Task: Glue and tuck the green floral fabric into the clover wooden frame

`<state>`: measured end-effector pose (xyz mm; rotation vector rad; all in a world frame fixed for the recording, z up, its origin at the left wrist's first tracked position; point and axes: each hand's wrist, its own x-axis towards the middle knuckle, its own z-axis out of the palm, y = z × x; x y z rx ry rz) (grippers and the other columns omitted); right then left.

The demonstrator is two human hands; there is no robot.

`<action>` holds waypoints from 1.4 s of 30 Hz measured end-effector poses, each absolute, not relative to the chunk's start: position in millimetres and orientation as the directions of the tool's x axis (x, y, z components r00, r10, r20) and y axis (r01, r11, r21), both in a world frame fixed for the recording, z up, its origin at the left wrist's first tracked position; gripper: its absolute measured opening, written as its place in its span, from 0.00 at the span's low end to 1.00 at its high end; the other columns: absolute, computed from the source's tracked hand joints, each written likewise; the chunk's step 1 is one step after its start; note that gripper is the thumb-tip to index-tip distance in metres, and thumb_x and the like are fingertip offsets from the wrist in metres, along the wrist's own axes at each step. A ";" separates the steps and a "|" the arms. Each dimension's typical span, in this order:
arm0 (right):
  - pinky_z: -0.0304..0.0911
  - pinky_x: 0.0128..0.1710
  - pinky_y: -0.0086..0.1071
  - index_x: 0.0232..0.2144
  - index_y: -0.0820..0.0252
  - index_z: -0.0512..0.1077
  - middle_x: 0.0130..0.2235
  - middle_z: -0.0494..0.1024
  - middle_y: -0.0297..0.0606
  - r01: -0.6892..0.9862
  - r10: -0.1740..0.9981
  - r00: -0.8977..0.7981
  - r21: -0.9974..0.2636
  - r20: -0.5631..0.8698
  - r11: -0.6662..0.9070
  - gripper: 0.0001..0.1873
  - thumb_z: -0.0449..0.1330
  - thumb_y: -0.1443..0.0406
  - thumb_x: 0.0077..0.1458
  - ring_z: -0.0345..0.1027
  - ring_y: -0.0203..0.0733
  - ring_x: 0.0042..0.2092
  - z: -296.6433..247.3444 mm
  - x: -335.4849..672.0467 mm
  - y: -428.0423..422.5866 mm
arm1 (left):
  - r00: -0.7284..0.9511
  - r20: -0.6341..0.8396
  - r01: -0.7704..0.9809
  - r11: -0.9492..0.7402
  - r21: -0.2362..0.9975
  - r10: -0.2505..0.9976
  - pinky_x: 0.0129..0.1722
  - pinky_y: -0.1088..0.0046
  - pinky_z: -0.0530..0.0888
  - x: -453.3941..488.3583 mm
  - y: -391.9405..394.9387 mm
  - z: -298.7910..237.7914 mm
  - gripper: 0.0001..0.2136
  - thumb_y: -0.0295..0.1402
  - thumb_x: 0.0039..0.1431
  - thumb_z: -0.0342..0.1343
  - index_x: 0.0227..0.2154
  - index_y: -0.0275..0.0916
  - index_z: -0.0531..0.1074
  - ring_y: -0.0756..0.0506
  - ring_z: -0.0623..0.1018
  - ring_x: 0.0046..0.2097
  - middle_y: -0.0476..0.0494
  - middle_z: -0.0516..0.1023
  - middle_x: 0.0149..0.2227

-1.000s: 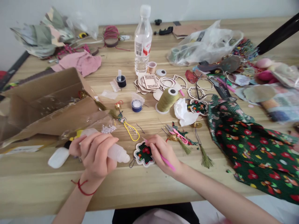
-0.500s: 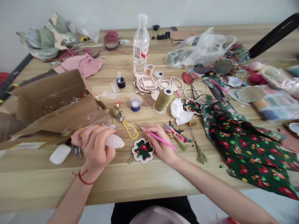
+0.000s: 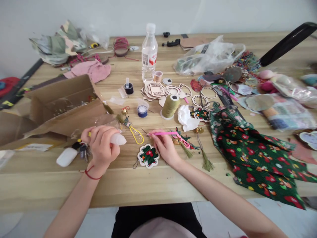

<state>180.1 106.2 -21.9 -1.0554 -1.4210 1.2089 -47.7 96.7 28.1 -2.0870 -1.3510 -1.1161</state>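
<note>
My left hand is wrapped round a translucent white glue bottle, whose tip points right. In my right hand I pinch a thin pink tool, held almost level just above the table. Between the two hands lies a flower-shaped ornament covered in green floral cloth, flat on the wooden table. A yellow cord loop lies just beyond it.
An open cardboard box stands at the left, with a white case in front of it. Beyond the hands are a thread spool, a small bead pot, wooden cut-outs and a water bottle. Green floral cloth covers the right.
My right hand has lifted off the ornament and swung the pink tool from pointing down at it to lying almost level. My left hand has drawn the glue bottle back slightly to the left.
</note>
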 end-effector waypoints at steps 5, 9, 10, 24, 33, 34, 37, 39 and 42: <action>0.66 0.23 0.31 0.38 0.57 0.71 0.43 0.76 0.43 0.041 0.976 -0.184 -0.991 0.119 0.128 0.11 0.55 0.57 0.64 0.63 0.34 0.25 -21.3 180.7 106.4 | 0.202 0.808 0.900 -0.431 0.069 0.553 0.45 0.53 0.62 -49.2 97.6 26.0 0.08 0.28 0.51 0.52 0.33 0.44 0.72 0.40 0.76 0.36 0.45 0.79 0.31; 0.66 0.24 0.32 0.37 0.58 0.71 0.43 0.76 0.43 0.041 0.975 -0.187 -0.990 0.124 0.133 0.12 0.54 0.56 0.64 0.63 0.35 0.25 -21.3 180.5 107.0 | 0.188 0.809 0.895 -0.436 0.092 0.557 0.46 0.53 0.62 -51.3 98.1 23.3 0.08 0.29 0.51 0.52 0.34 0.43 0.73 0.40 0.76 0.37 0.44 0.80 0.32; 0.66 0.24 0.32 0.37 0.58 0.71 0.43 0.76 0.43 0.038 0.975 -0.186 -0.990 0.125 0.134 0.12 0.55 0.56 0.64 0.63 0.35 0.25 -21.8 180.4 107.2 | 0.186 0.811 0.894 -0.438 0.093 0.554 0.46 0.54 0.62 -51.5 98.4 23.1 0.08 0.28 0.52 0.52 0.34 0.43 0.73 0.40 0.77 0.37 0.44 0.80 0.32; 0.67 0.28 0.33 0.39 0.56 0.73 0.43 0.77 0.42 0.027 0.979 -0.175 -0.994 0.101 0.107 0.09 0.56 0.59 0.63 0.69 0.39 0.32 -24.1 180.1 106.3 | 0.245 0.828 0.876 -0.481 0.033 0.504 0.47 0.57 0.61 -45.5 97.6 26.5 0.10 0.25 0.50 0.49 0.35 0.41 0.70 0.42 0.76 0.36 0.46 0.79 0.30; 0.69 0.34 0.35 0.39 0.56 0.73 0.43 0.76 0.42 0.083 0.972 -0.186 -0.983 0.146 0.164 0.07 0.54 0.64 0.63 0.71 0.43 0.41 -25.7 181.1 105.4 | 0.220 0.819 0.887 -0.458 0.059 0.531 0.47 0.56 0.62 -48.3 99.0 25.0 0.09 0.26 0.51 0.49 0.35 0.42 0.70 0.41 0.76 0.36 0.45 0.79 0.31; 0.70 0.36 0.35 0.39 0.56 0.73 0.43 0.76 0.43 0.089 0.971 -0.187 -0.982 0.149 0.168 0.08 0.54 0.64 0.63 0.72 0.44 0.42 -25.8 181.3 105.4 | 0.221 0.819 0.887 -0.459 0.057 0.529 0.47 0.56 0.62 -48.4 98.9 25.3 0.09 0.26 0.51 0.49 0.35 0.42 0.70 0.41 0.76 0.37 0.45 0.79 0.31; 0.70 0.39 0.37 0.38 0.56 0.73 0.43 0.77 0.42 0.107 0.970 -0.183 -0.978 0.160 0.181 0.08 0.54 0.64 0.64 0.72 0.45 0.45 -26.4 181.9 105.4 | 0.235 0.823 0.881 -0.471 0.044 0.517 0.47 0.57 0.61 -47.5 98.3 26.6 0.10 0.26 0.51 0.49 0.35 0.42 0.70 0.41 0.76 0.36 0.46 0.79 0.31; 0.70 0.40 0.38 0.39 0.56 0.73 0.43 0.77 0.42 0.115 0.969 -0.179 -0.974 0.171 0.193 0.08 0.54 0.64 0.64 0.72 0.45 0.44 -26.7 182.4 105.4 | 0.247 0.827 0.875 -0.483 0.033 0.504 0.46 0.57 0.61 -45.8 97.4 27.9 0.10 0.25 0.50 0.49 0.35 0.41 0.71 0.42 0.76 0.35 0.46 0.79 0.30; 0.70 0.41 0.37 0.39 0.56 0.73 0.42 0.78 0.41 0.131 0.966 -0.185 -0.970 0.181 0.206 0.08 0.54 0.64 0.64 0.73 0.43 0.43 -26.2 183.0 105.2 | 0.253 0.829 0.869 -0.494 0.032 0.499 0.46 0.57 0.61 -43.6 96.7 29.0 0.10 0.25 0.50 0.49 0.35 0.41 0.71 0.43 0.76 0.34 0.46 0.79 0.30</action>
